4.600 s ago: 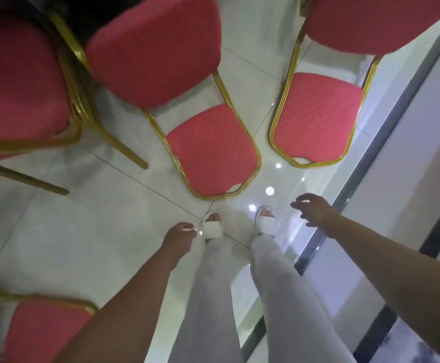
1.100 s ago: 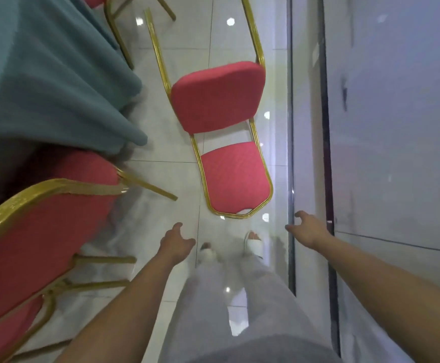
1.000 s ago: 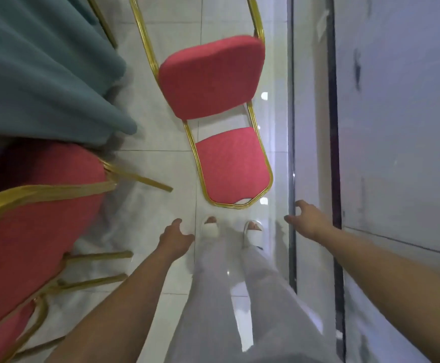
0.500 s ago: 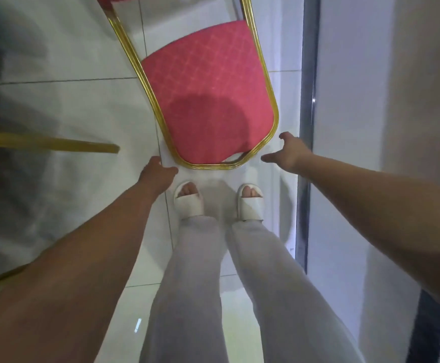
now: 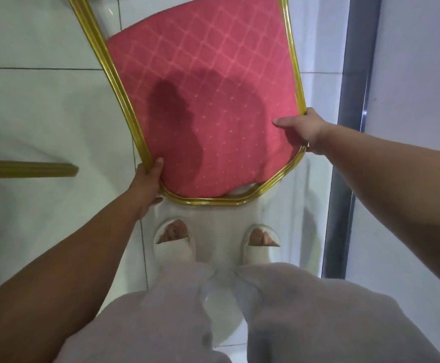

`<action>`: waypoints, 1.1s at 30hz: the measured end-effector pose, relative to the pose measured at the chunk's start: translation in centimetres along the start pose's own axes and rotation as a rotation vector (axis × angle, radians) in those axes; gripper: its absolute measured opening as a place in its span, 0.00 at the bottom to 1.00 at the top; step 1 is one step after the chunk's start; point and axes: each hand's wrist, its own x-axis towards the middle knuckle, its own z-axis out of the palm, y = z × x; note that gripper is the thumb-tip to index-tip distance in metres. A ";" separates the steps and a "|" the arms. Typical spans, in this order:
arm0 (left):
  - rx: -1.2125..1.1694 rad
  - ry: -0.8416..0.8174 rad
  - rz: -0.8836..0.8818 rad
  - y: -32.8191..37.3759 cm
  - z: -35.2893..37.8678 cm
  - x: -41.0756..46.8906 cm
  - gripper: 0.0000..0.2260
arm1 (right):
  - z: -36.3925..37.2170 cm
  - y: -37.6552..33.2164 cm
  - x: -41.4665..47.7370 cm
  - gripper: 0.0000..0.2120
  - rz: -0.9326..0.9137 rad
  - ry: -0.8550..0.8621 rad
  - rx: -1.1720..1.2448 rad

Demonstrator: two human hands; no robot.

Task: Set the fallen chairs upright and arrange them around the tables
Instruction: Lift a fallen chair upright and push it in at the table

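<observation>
Glossy white floor [image 5: 43, 106] tiles with thin grout lines, a pale wall [image 5: 418, 74] and a dark vertical strip [image 5: 349, 127] on the right. The fallen chair [image 5: 205, 100] lies flat on the floor right in front of the person's white slippers [image 5: 174, 244], its rounded near end almost at the toes and the rest running out of view at the top. The red pad [image 5: 226, 48] is woven fabric with a faint diamond grid and dots, soft-looking, probably the backrest. The gold frame [image 5: 124, 106] is ribbed metal tube, shiny, looping round the pad with a small gap at the near edge. The left hand [image 5: 147, 179] is wrapped on the frame's left corner, thumb over the pad edge and fingers tucked under the tube. The right hand [image 5: 305, 129] clamps the frame's right side, thumb laid across the fabric. The grip is symmetric on both sides of the loop, likely so the chair tips up evenly without twisting; the feet stand close, probably for leverage. A head shadow falls on the pad. A separate gold leg [image 5: 30, 169] pokes in from the left, well apart from the held chair. Loose light trousers [image 5: 161, 310] fill the bottom. The lift looks not yet done, since the chair lies flat. The tube looks slick, so a firm wrap matters.
</observation>
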 end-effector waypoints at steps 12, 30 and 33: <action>0.074 0.045 -0.021 1.1 -5.7 -19.4 0.29 | -4.9 -1.5 -17.4 0.28 0.026 0.004 -0.062; -0.195 0.109 -0.013 19.4 -12.8 -65.1 0.17 | -24.5 -24.5 -61.3 0.05 -0.220 -0.022 0.319; -0.363 0.075 -0.043 23.2 -14.3 -68.3 0.17 | -24.7 -29.5 -65.3 0.04 -0.345 -0.134 0.384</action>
